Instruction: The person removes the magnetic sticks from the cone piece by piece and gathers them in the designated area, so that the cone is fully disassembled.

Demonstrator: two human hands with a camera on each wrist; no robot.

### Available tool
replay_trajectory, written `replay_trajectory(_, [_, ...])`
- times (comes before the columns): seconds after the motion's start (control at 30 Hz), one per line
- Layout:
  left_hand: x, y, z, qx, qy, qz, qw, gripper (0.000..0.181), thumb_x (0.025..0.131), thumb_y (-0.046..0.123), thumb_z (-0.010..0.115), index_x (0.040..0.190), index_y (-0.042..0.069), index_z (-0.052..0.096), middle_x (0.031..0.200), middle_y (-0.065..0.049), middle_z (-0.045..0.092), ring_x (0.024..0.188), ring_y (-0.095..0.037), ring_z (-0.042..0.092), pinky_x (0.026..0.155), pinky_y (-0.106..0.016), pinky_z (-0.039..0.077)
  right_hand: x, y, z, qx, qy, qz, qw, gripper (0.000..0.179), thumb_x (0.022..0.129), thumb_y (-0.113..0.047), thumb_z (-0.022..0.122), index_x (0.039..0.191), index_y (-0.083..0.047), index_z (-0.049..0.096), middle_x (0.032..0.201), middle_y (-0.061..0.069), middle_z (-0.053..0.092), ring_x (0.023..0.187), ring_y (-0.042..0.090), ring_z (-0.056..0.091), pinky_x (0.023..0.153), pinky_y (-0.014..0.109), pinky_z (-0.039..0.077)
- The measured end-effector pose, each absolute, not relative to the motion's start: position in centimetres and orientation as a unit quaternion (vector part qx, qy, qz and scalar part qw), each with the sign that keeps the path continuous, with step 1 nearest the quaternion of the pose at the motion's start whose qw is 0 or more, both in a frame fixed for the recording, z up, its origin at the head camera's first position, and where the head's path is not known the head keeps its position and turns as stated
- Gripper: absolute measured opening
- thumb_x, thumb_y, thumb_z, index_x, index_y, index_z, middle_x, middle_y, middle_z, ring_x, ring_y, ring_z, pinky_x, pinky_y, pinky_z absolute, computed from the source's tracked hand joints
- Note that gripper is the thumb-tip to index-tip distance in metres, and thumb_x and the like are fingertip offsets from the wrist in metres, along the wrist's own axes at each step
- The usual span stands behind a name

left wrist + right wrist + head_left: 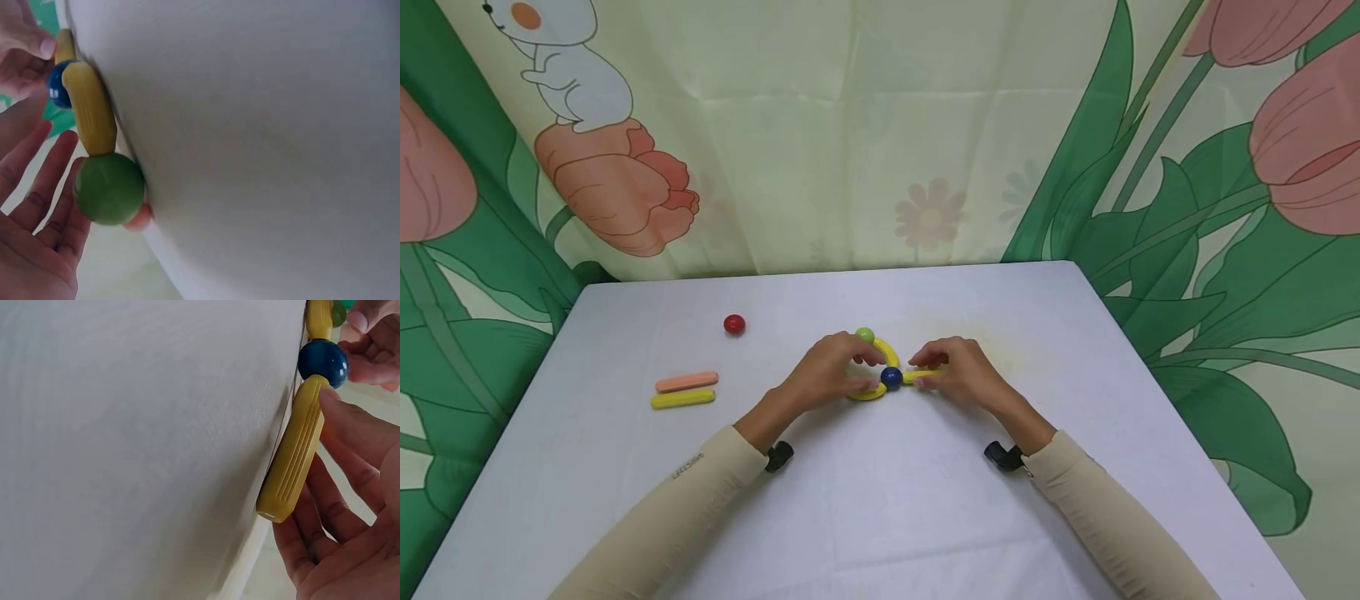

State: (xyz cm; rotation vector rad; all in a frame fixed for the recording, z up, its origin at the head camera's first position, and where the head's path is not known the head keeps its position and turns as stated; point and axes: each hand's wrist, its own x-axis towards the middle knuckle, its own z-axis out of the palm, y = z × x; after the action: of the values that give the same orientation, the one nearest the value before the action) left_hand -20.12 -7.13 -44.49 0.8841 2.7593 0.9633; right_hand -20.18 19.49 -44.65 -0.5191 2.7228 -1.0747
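Observation:
A small figure of magnetic-toy-like pieces lies on the white table, with a blue ball [891, 378] at its centre. One curved yellow rod [890, 352] runs from the blue ball to a green ball [109, 189]. Another curved yellow piece [869, 394] reaches left, partly covered by my left hand [831, 367], whose loosely bent fingers are spread around that side. My right hand [962, 371] pinches a ribbed yellow rod [294, 450] between thumb and fingers, near where it meets the blue ball.
To the left lie an orange rod [687, 382] and a straight yellow rod [682, 399], side by side. A red ball [734, 325] sits farther back on the white table [880, 517]. Behind the table hangs a printed curtain [790, 167].

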Motion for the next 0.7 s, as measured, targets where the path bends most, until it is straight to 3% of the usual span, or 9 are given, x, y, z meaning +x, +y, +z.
replay_trajectory(0.2, [-20.5,-5.5,-44.5,0.317,0.903,0.286,0.04,0.03,0.084,0.02,0.091,0.112,0.017,0.082,0.102,0.004,0.076,0.099,-0.017,0.07,0.085,-0.035,0.056,-20.1,19.7,-44.6,-0.191,0.913,-0.35,0.09,0.025,0.082,-0.01,0.092,0.103,-0.019,0.082,0.099,-0.005,0.08,0.093,0.012,0.071,0.092,0.036,0.056])
replay_trajectory(0.7, [-20.7,-4.6,-45.0,0.316,0.91,0.267,0.037,0.027,0.086,0.02,0.09,0.111,0.02,0.082,0.102,0.006,0.078,0.101,-0.014,0.069,0.087,-0.037,0.055,-20.4,20.1,-44.6,-0.242,0.906,-0.333,0.096,0.02,0.084,-0.006,0.089,0.099,-0.016,0.082,0.095,-0.004,0.079,0.091,0.013,0.068,0.087,0.032,0.054])
